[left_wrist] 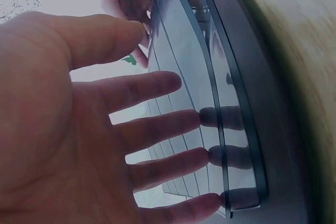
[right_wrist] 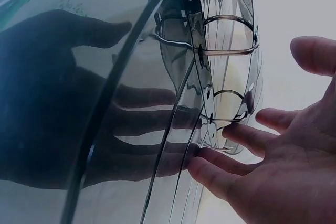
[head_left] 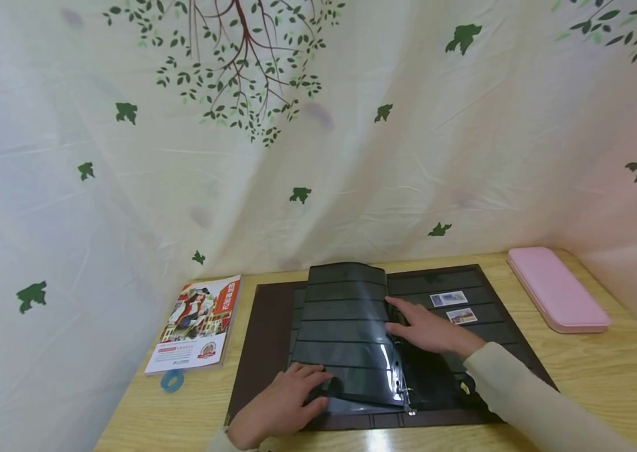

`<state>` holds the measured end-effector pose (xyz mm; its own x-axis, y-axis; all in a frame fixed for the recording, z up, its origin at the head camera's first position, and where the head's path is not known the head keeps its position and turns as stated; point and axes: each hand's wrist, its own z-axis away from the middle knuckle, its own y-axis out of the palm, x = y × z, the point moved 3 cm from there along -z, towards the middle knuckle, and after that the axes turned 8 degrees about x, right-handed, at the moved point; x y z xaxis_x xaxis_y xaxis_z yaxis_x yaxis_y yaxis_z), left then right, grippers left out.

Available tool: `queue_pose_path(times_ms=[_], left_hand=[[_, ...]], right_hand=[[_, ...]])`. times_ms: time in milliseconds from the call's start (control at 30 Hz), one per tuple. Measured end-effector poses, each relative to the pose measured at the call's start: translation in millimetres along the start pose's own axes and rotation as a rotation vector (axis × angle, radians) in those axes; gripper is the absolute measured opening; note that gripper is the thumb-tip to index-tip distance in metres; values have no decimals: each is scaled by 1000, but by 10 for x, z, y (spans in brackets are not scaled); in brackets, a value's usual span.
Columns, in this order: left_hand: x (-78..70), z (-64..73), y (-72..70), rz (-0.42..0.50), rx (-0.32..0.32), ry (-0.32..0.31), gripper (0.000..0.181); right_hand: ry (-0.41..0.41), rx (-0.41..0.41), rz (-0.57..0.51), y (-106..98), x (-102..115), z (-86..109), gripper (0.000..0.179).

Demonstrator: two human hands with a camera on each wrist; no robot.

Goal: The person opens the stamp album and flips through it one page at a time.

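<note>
A stamp album (head_left: 273, 326) lies spread on the table, its black strip-pocket pages held by metal rings (right_wrist: 231, 52). One glossy black page (head_left: 343, 326) lies over the left half, slightly raised from the sheets beneath. My left hand (head_left: 287, 398) is at that page's lower left edge, with fingers extended and fingertips at the surface in the left wrist view. Near the binding, my right hand (head_left: 428, 326) has its fingertips at the page's inner edge, beside the rings. Two stamps, an upper stamp (head_left: 448, 298) and a lower stamp (head_left: 462, 316), sit in the right-hand page.
Left of the album lies a paperback book (head_left: 199, 320) with a colourful cover, a blue ring-shaped item (head_left: 172, 380) just below it. A pink case (head_left: 558, 289) rests at the right. Behind the wooden table (head_left: 595, 370) hangs a leaf-patterned curtain (head_left: 352, 157).
</note>
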<state>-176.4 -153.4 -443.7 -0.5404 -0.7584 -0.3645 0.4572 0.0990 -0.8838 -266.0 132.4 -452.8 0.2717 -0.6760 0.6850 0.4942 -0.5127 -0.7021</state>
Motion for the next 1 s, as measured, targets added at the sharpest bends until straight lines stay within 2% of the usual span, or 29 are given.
queue_pose_path(times_ms=[300, 400, 567, 667, 833, 1000], left_hand=[[9, 45, 2, 23, 6, 18, 38], [9, 51, 2, 18, 2, 22, 36], [17, 62, 4, 8, -25, -14, 36], [38, 63, 7, 13, -24, -45, 36], [77, 48, 32, 9, 4, -60, 37], [102, 38, 59, -3, 1, -36, 35]], right_hand=[[-8, 13, 3, 78, 23, -76, 73], [8, 5, 57, 103, 49, -107, 76], [27, -19, 107, 120, 89, -124, 76], [22, -29, 63, 98, 83, -110, 76], [1, -61, 15, -20, -26, -6, 71], [27, -122, 85, -190, -204, 289, 63]])
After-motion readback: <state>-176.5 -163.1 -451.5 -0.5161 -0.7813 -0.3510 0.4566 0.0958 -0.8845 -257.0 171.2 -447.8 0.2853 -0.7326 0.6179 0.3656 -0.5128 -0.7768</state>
